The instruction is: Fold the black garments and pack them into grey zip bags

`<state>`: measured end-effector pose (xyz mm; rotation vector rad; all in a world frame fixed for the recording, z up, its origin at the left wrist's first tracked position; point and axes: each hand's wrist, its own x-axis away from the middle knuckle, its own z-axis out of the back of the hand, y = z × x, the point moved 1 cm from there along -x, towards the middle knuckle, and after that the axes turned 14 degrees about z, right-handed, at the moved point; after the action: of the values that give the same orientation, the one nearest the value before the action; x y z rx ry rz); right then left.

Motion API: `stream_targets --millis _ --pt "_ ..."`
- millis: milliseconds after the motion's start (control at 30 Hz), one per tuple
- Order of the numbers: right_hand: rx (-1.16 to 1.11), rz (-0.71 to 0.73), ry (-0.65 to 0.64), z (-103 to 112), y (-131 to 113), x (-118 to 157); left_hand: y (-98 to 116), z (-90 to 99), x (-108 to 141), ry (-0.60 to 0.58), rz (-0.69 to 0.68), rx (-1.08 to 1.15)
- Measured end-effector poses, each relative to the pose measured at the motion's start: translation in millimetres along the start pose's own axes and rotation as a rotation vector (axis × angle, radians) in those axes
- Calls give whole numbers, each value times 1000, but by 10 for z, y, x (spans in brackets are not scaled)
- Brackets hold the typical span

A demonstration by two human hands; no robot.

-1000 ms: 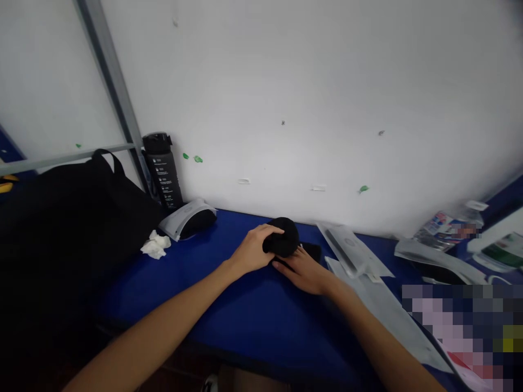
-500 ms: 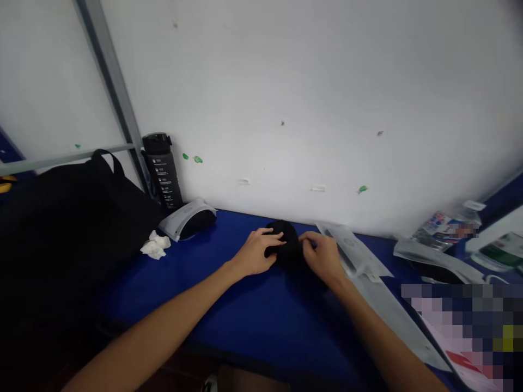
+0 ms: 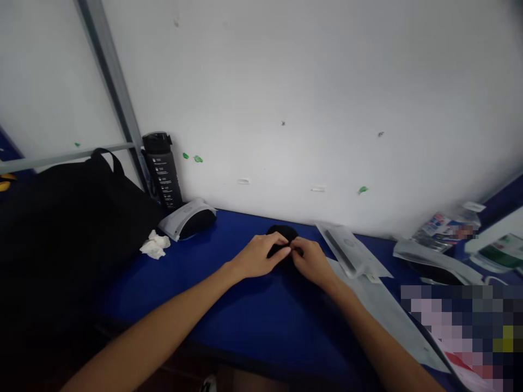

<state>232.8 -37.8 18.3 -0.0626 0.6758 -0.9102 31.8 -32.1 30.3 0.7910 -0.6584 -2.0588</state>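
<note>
- Left hand: closed, fingers curved over the left part of the item, at lower centre of the frame.
- Right hand: closed, fingertips pressed against the right part of the item, meeting the left fingertips.
- Black fabric bundle: rounded, resting on the table between both hands, which cover most of it. No long axis can be determined; neither hand is clearly nearer.
- Blue tabletop: spans the lower middle of the frame, under both forearms.
- Long grey packet: lies just right of the right hand.
- Grey sleeve: lies beyond the right hand, angled.
- White tissue: crumpled, left of the left hand.
- Grey-and-black pouch: against the wall, beyond the tissue.
- Black bag: occupies the left of the frame.
- Dark graduated bottle: upright, between the bag and the pouch.
</note>
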Motion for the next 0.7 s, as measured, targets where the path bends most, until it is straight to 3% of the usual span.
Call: stream_targets --millis 67,167,267,333,533,700 --pt "4 15 -15 8 -10 -7 -16 -6 -16 130 53 36" --pt "5 28 -38 29 -42 -17 -67 -7 -21 266 226 -109" --pt "-4 32 -57 36 -56 -19 -133 -2 -20 219 457 -184" --pt "6 43 -73 28 -56 -16 -168 3 -26 150 542 -144" --pt "34 107 -107 25 -80 -9 -163 2 -48 82 538 110" --pt "-50 203 -102 80 -108 1 -140 26 -66 254 450 130"
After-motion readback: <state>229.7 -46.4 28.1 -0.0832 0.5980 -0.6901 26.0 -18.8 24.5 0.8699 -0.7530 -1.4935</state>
